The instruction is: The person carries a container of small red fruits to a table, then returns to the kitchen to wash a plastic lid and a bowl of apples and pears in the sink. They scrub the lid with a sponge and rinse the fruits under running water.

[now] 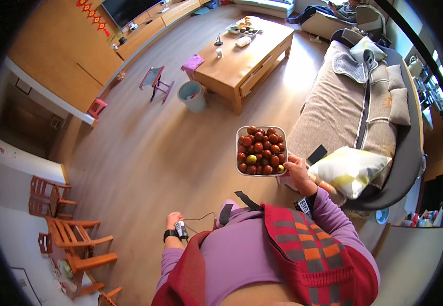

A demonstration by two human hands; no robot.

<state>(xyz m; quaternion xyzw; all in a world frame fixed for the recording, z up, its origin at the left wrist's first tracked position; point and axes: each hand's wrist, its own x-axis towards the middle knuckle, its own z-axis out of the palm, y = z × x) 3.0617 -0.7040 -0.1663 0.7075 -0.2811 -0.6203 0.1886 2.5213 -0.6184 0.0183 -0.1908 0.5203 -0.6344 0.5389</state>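
Note:
A square white container (pixel 237 154) full of red-brown jujubes (pixel 258 148), a couple of them yellow-green, is held up in front of me over the floor. My right hand (pixel 299 172) grips it by its near right corner, with the thumb at the rim. My left hand (pixel 174 219) hangs low at my left side, far from the container. Its fingers are too small and foreshortened to make out. A small device with a cable (pixel 181 229) is strapped at the left wrist, beside a black band (pixel 171 233).
Ahead stands a wooden coffee table (pixel 252 51) with a bucket (pixel 192 96) and folding stool (pixel 153 81) beside it. A sofa (pixel 333 97) with cushions runs along the right. Wooden chairs (pixel 79 237) line the left. Another person (pixel 344 10) sits far back right.

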